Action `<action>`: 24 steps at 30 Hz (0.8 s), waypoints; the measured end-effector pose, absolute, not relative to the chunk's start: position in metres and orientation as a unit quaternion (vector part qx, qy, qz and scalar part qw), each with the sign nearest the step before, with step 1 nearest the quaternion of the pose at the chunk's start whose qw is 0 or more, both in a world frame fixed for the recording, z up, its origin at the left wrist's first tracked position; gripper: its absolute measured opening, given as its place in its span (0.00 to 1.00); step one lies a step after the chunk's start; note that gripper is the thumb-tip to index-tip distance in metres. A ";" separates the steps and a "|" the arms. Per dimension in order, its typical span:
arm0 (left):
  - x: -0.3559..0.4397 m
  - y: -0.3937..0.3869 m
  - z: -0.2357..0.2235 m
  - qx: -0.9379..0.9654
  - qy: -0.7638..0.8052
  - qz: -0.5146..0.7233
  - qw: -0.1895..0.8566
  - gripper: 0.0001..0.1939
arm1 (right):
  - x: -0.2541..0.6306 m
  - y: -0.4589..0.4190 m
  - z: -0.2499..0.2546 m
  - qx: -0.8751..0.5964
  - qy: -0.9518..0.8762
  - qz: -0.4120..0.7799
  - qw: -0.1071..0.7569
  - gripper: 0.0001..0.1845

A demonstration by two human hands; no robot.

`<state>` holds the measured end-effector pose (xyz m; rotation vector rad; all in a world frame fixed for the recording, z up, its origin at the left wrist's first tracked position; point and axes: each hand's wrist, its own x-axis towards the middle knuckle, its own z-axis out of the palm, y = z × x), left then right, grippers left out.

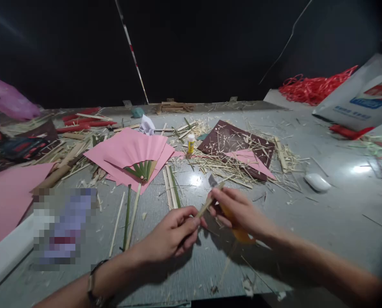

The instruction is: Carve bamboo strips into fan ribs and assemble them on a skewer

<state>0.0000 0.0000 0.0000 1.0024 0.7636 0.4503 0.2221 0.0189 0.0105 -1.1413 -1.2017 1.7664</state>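
My left hand (176, 233) is closed, pinching one end of a short bamboo strip (205, 207) above the table. In my right hand (242, 209) is a knife with an orange handle (241, 234); its grey blade pokes up beside the strip's far end. The right thumb rests against that end, and the fingers hide part of the knife. Ahead and to the left, a pleated pink paper fan (139, 147) with green bamboo ribs lies on pink sheets. Several loose bamboo strips (171, 186) lie between the fan and my hands.
A small glue bottle (190, 144) stands mid-table. Right of it, shavings cover a dark brown board (236, 139). A white computer mouse (317, 182), red plastic string (317, 89) and a white bag (361, 96) are at right. Pink paper (11, 192) and a white roll (14, 252) lie left.
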 end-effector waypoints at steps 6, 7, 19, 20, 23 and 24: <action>-0.013 0.001 -0.020 0.404 0.369 0.296 0.783 0.14 | 0.250 0.027 0.015 -0.416 -0.416 0.684 0.431 0.16; -0.013 -0.001 -0.021 0.401 0.368 0.295 0.786 0.14 | 0.250 0.024 0.014 -0.406 -0.432 0.704 0.392 0.18; -0.009 -0.019 -0.019 0.461 0.390 0.244 0.759 0.19 | 0.224 -0.003 0.002 -0.392 -0.517 0.754 0.108 0.30; -0.009 -0.020 -0.019 0.458 0.391 0.242 0.760 0.19 | 0.225 -0.002 0.003 -0.390 -0.519 0.752 0.115 0.30; -0.010 -0.019 -0.016 0.453 0.396 0.235 0.764 0.19 | 0.224 -0.006 0.003 -0.395 -0.527 0.742 0.126 0.30; -0.009 -0.018 -0.014 0.455 0.401 0.232 0.761 0.19 | 0.222 -0.008 0.003 -0.402 -0.531 0.735 0.130 0.30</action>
